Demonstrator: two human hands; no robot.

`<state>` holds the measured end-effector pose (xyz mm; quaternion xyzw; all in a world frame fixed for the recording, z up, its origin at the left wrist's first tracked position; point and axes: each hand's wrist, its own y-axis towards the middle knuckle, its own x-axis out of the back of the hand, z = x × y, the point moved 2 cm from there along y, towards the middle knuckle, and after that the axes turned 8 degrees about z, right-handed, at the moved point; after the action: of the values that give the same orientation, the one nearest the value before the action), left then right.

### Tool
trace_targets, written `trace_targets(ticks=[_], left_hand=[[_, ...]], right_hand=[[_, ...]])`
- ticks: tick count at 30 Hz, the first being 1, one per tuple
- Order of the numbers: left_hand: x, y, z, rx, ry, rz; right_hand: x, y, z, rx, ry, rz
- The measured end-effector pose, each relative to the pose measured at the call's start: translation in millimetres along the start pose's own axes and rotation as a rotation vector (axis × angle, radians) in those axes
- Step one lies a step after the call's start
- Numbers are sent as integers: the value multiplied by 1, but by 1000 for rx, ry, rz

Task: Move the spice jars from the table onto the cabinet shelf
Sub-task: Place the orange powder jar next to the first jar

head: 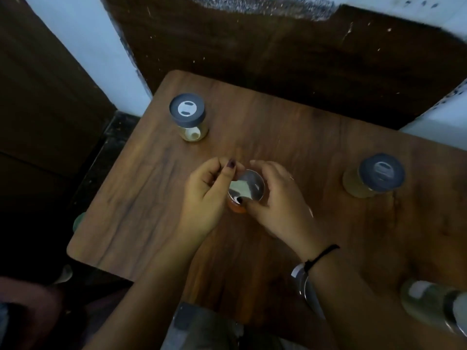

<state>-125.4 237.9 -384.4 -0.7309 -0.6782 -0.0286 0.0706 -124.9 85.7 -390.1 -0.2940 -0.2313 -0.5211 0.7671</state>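
— What sits closest to you?
— A near jar (429, 304) at the right edge of the surface (278, 117). It's too blurred to tell if it stands or leans.

— And the one you're holding?
— The middle jar (246, 190) stands upright with orange contents under a grey lid that has a white flap on top. Your left hand (204, 195) curls against its left side with the thumb at the lid's rim. Your right hand (275, 198) wraps the lid from the right with its thumb at the near edge. Both hands are grasping it, and it sits between them.

— What's farther out?
— The right jar (374, 175) is well apart from your right hand and holds pale yellow contents under a grey lid. The far jar (188, 117) stands beyond your left hand near the back left corner. It has clear glass, the same grey lid and a white centre piece.
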Motion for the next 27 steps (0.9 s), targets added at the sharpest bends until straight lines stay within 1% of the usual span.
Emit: trace_targets(ticks=[2,6,8,12,15,18,20,22,25,27], left_hand=[[-1,1,17,59,-26,-11],[-6,4,39,101,-26,-3],[-7,6,44,115,-13,-1],[-4,11,46,125,-35,-11],[3,12,39,127,-89,-43],[9,15,26,81,-33,-36],[10,16,13,49,-1,-13],[10,18,-1,36,-10,4],[13,17,-33,33,-94,51],[14,15,-60,34,-143,115]], right_hand=[[-11,7,-5,-16,-103,13],[-29,20,-15,-58,-254,62],[-35,25,-18,-70,-271,67],[-34,29,-20,-66,-217,43],[-23,26,-19,-74,-106,42],[-5,22,-11,-65,103,28],[12,20,1,-34,218,-24],[33,17,18,6,270,-74],[64,12,46,77,347,-114],[84,7,65,113,424,-118]])
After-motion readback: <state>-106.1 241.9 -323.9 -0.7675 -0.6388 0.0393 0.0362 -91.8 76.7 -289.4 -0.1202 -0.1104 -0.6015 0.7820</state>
